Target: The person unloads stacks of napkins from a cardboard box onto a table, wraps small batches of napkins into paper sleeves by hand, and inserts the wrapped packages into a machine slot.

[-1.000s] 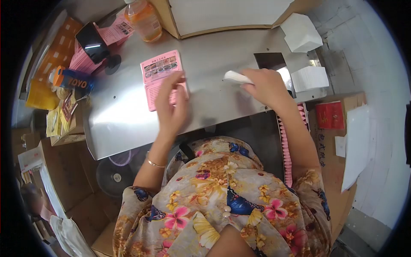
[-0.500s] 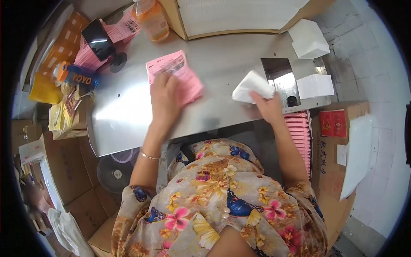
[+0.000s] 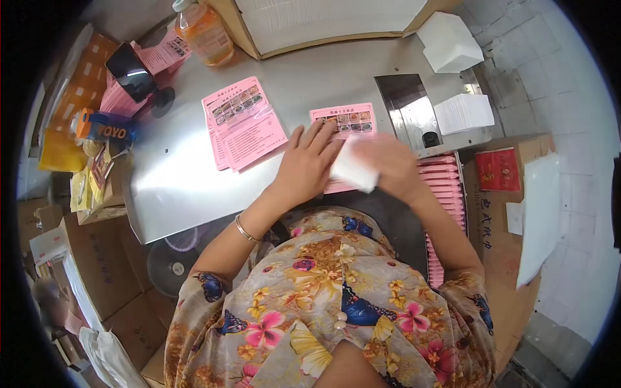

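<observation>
A pink printed sheet with small food pictures lies on the metal table in front of me, partly covered by both hands. My left hand rests on its left side with the fingers stretched out. In my right hand, smeared by motion, is a folded white paper napkin, held low over the sheet. Whether the napkin touches the sheet I cannot tell. Further left, a loose stack of similar pink sheets lies untouched by either hand.
Stacks of white napkins stand at the right, near a dark inset plate. Below sits a box of pink packets. A phone on a stand, an orange drink bottle and a blue YOYO item are at the left.
My left hand has moved right from the pink stack, and one sheet now lies apart from it. My right hand has brought the napkin left and nearer to me, over that sheet.
</observation>
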`<state>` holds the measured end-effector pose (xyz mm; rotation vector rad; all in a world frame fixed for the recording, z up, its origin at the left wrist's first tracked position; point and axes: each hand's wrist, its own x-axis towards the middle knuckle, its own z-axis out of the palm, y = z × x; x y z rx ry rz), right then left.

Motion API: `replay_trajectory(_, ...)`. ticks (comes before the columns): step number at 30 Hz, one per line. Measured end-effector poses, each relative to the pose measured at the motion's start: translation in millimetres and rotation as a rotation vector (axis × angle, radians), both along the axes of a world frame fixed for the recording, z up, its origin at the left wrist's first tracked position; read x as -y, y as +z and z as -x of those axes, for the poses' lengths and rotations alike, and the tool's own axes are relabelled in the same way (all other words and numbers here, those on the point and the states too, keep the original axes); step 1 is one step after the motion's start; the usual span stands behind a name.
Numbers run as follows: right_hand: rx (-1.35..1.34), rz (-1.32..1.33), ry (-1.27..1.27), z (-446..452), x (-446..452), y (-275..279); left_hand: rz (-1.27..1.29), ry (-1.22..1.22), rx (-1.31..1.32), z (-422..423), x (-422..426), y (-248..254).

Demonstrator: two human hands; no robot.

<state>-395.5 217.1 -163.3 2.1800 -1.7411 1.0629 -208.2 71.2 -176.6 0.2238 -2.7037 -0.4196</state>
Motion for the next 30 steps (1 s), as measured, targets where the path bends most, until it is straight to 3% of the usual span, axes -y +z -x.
replay_trajectory(1,-0.129,-0.13,0.083,-8,-1,-3,0.014,0.013,0.043,1,1,3)
replay_trajectory(4,0.025,-0.145,-0.03,-2,-2,-10,-0.008,0.044,0.036,5,-1,0)
replay_trajectory(6,-0.195,-0.24,-0.118,7,-5,0,-0.01,0.086,-0.013,8,-2,-3)
replay_trajectory(9,-0.254,-0.289,-0.078,7,-1,4,0.006,0.09,-0.043,11,-6,-3)
replay_trajectory(17,-0.197,-0.188,0.0,-5,18,4,-0.045,0.179,-0.045,13,-6,-5)
replay_trajectory(21,-0.279,-0.28,-0.157,-7,59,-34,-0.056,0.117,-0.041,16,-6,-2)
replay_trajectory(23,-0.497,-0.259,-0.196,-22,93,-34,0.104,0.12,-0.122,22,0,-4)
replay_trajectory(27,-0.397,-0.225,-0.139,-9,79,-9,0.039,0.236,-0.139,26,3,6)
replay_trajectory(29,-0.245,-0.317,0.033,9,37,15,0.055,0.242,-0.154,25,6,4)
replay_trajectory(30,-0.188,-0.304,-0.042,16,15,24,-0.003,0.26,-0.096,25,5,5)
